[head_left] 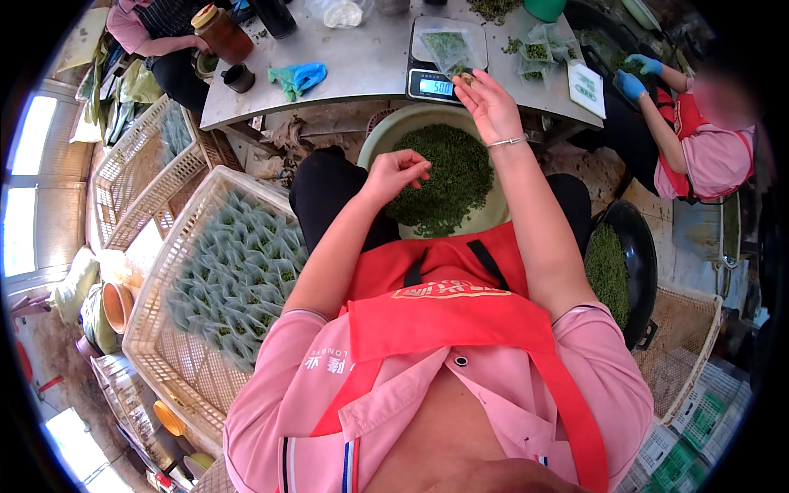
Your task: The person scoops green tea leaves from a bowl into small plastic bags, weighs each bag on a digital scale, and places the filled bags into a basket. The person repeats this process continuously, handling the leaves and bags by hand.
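Note:
A large pale basin (371, 156) of loose small green leaves (448, 177) stands between my knees. Over its left part hovers my left hand (396, 174), fingertips drawn together; whatever they hold is too small to make out. My right hand (491, 111) reaches to the table's front edge, fingers bent together around a small brownish-green bit I cannot name. Just past those fingertips, a clear plastic bag (446, 49) partly filled with green leaves lies on a digital scale (417, 56) with a lit blue display.
Left of me, a plastic crate (152, 329) holds many upright filled bags (238, 275). A black wok (645, 263) of green leaves stands at my right. More bags (536, 53) lie on the metal table (362, 74). A gloved co-worker (699, 123) sits right; another person (152, 29) sits far left.

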Demonstrator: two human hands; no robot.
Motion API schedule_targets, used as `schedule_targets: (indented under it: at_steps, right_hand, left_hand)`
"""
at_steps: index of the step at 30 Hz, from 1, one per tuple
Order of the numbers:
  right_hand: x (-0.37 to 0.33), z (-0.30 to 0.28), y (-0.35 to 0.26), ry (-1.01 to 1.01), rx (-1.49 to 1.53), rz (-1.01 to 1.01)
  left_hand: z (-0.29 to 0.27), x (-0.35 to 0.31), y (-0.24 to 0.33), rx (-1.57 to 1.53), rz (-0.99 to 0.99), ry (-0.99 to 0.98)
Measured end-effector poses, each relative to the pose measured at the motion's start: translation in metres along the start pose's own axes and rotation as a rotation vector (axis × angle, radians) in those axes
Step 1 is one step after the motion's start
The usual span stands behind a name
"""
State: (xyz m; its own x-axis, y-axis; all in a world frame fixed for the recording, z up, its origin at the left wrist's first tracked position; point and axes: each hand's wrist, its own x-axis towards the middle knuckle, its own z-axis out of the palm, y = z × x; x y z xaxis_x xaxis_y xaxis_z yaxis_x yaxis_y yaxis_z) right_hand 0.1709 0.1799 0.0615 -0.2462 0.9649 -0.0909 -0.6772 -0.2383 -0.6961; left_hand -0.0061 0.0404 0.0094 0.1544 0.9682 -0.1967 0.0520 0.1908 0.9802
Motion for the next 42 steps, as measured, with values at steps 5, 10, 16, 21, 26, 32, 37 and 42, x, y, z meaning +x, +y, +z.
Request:
schedule_targets:
  at_steps: [5, 10, 16, 21, 26, 32, 37, 42]
  right_hand:
    - [-0.038, -0.015, 0.018, 0.129, -0.278, 0.045]
    - [-0.057, -0.03, 0.035, 0.107, -0.606, 0.056]
    - [-0.049, -0.031, 0.03, 0.042, -0.955, -0.287]
    - [-0.022, -0.016, 0.022, -0.039, -1.229, -0.557]
    - [0.026, -0.001, 0.025, -0.062, -1.77, -0.729]
    - [0.054, 0.036, 0.009, -0.124, -1.99, -0.769]
    - [0.009, 0.098, 0.026, -0.665, -1.972, -0.732]
    - [0.006, 0.091, 0.058, -0.638, -2.08, -0.399]
  left_hand:
    - [-0.004, -0.004, 0.003, 0.057, -0.05, 0.076]
    - [0.0, 0.004, -0.002, 0.053, 0.001, 0.053]
    - [0.006, -0.011, 0.019, 0.694, 0.263, 0.051]
    - [-0.007, -0.002, 0.012, 0.298, 0.065, 0.288]
    - [-0.008, 0.005, 0.011, 0.259, 0.117, 0.311]
    - [-0.033, 0.029, 0.018, 0.725, 0.418, 0.565]
    - [-0.071, 0.065, 0.033, 1.118, 0.498, 0.944]
    - [-0.066, 0.063, 0.022, 0.984, 0.094, 0.707]
